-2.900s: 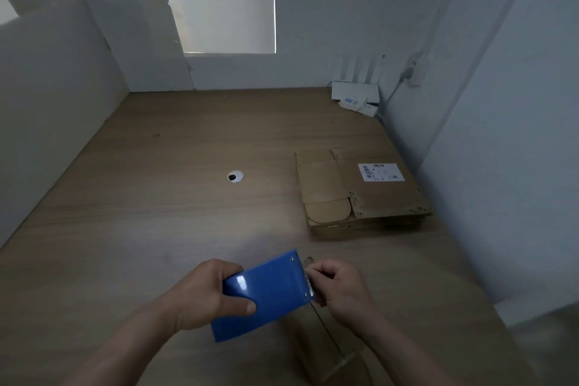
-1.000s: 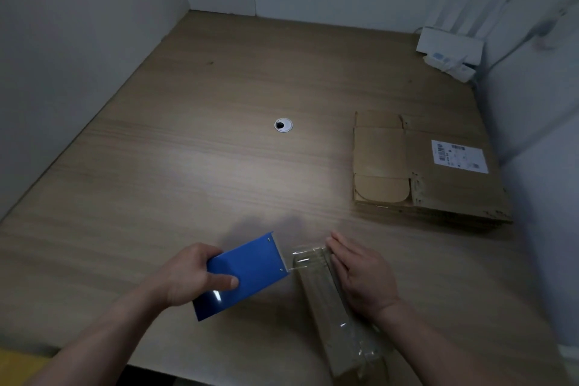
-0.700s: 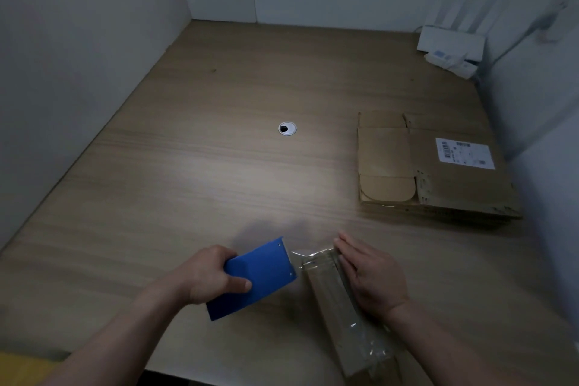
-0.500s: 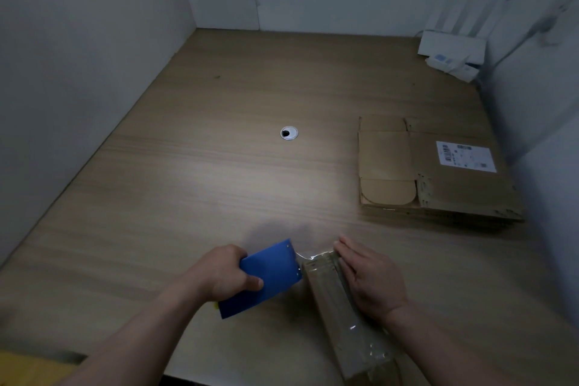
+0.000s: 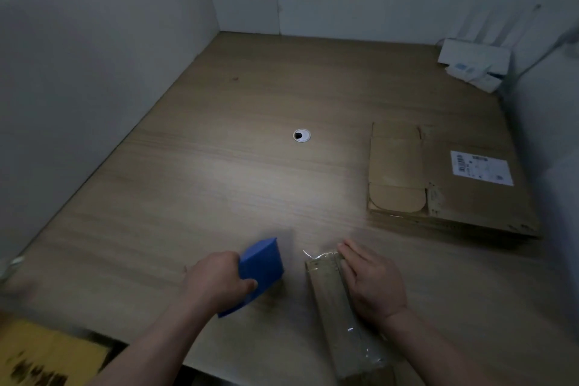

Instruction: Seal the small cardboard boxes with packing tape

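A long, narrow cardboard box (image 5: pixel 335 301) lies on the wooden desk (image 5: pixel 219 185) near its front edge, with clear packing tape glinting along its top and far end. My right hand (image 5: pixel 372 283) rests flat on the box's right side, fingers straight. My left hand (image 5: pixel 219 282) grips a blue tape dispenser (image 5: pixel 261 266) just left of the box, a small gap between them. The tape roll itself is hidden.
A stack of flattened cardboard boxes (image 5: pixel 438 178) with a white label lies at the right. A round cable grommet (image 5: pixel 301 135) sits mid-desk. A white router (image 5: pixel 473 63) stands at the back right corner. White partitions wall the desk. Something yellow (image 5: pixel 47 354) shows below the front edge.
My left hand has pulled the blue dispenser leftwards, away from the box's far end, and tilted it. My right hand went from holding the tape end to lying flat on the box.
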